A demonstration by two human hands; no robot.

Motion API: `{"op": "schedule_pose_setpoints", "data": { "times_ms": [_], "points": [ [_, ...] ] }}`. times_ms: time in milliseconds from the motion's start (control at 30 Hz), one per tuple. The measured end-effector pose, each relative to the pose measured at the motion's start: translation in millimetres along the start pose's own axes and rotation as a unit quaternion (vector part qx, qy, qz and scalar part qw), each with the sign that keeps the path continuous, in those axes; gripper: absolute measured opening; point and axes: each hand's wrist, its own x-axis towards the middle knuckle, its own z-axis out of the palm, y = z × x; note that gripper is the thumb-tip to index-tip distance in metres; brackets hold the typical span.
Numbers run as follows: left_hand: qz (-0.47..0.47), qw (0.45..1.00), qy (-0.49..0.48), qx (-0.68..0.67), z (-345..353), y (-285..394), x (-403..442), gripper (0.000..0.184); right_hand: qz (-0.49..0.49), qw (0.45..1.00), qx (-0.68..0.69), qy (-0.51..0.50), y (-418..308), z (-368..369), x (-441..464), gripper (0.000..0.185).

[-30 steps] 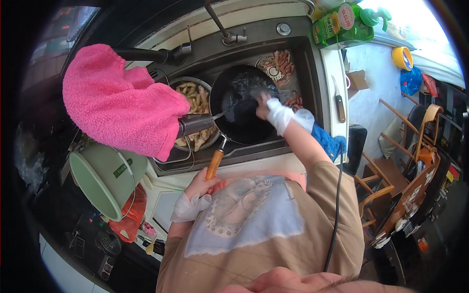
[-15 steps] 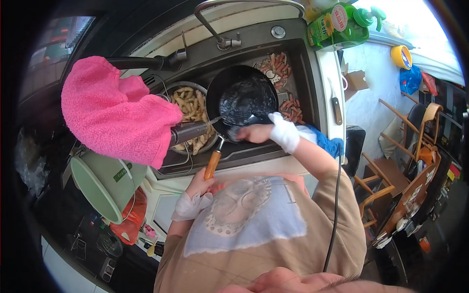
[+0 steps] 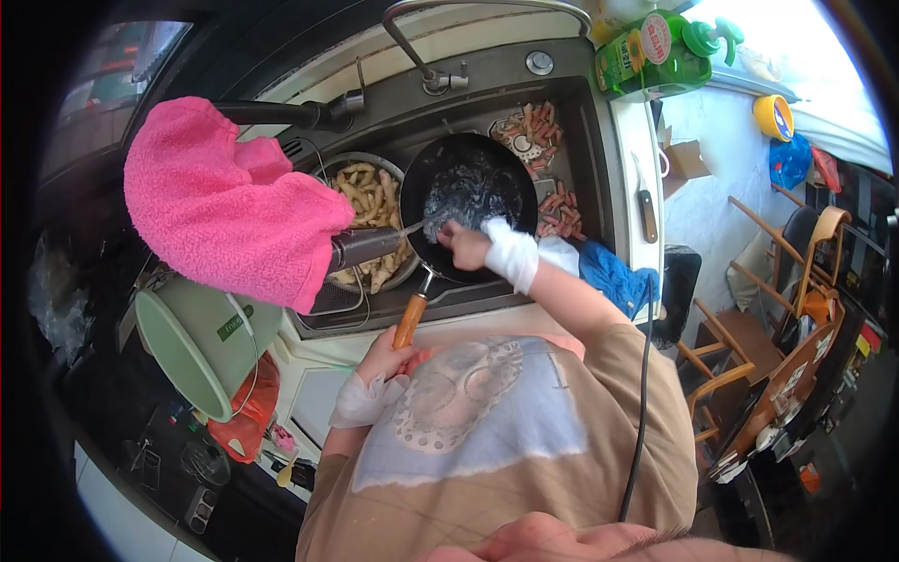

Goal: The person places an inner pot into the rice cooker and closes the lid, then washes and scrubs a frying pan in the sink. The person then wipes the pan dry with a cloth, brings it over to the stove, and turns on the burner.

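Left hand (image 3: 382, 356) closes round the wooden handle (image 3: 410, 321) of a black wok (image 3: 419, 173), which sits in the dark sink (image 3: 599, 187). Right hand (image 3: 466, 247), partly curled, lies over the wok's interior toward 6 o'clock; whether its fingers hold anything cannot be told. Water (image 3: 478, 192) inside the wok is rippled, probably disturbed by the stream from the dark spout (image 3: 361, 249) at 8 o'clock and perhaps by the fingers near it. Relative to the wok: a colander (image 3: 408, 272) of pale, elongated food pieces (image 3: 375, 199) at 9 o'clock; reddish pieces (image 3: 560, 214) between 1 and 3 o'clock; a knife (image 3: 647, 214) at 3 o'clock; a blue cloth (image 3: 611, 275) at 4 o'clock. Pink towel (image 3: 225, 206) drapes the black pipe (image 3: 281, 113) leftward.
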Motion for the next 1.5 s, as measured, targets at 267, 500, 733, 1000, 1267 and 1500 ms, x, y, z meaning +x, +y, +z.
{"op": "schedule_pose_setpoints", "data": {
  "times_ms": [267, 500, 733, 1000, 1267, 1500],
  "points": [
    [0.007, 1.000, 0.001, 0.015, -0.7, -1.7, -0.3, 0.021, 0.127, 0.991, -0.039, -0.025, -12.0, -23.0, -21.2, 0.068],
    [0.024, 0.999, 0.006, 0.036, -1.8, -4.6, 1.0, 0.021, 0.203, 0.970, -0.093, 0.093, 26.3, -50.8, -11.6, 0.057],
    [0.062, 0.996, 0.017, 0.065, -15.2, -16.8, 10.5, 0.022, 0.046, 0.998, 0.035, -0.011, -21.6, -5.7, -26.5, 0.068],
    [0.062, 0.993, 0.014, 0.102, -19.1, -15.6, 12.4, 0.021, 0.252, 0.895, 0.189, 0.316, 73.8, -36.5, 35.3, 0.080],
    [0.035, 0.997, 0.024, 0.070, -7.9, 0.5, 10.1, 0.021, -0.184, 0.935, 0.262, 0.155, -27.9, -54.7, 22.3, 0.061],
    [0.066, 0.998, -0.009, -0.004, -25.7, -39.5, 36.0, 0.028, 0.020, 0.992, -0.051, -0.110, -25.4, -70.9, -112.6, 0.047]
  ]
}}
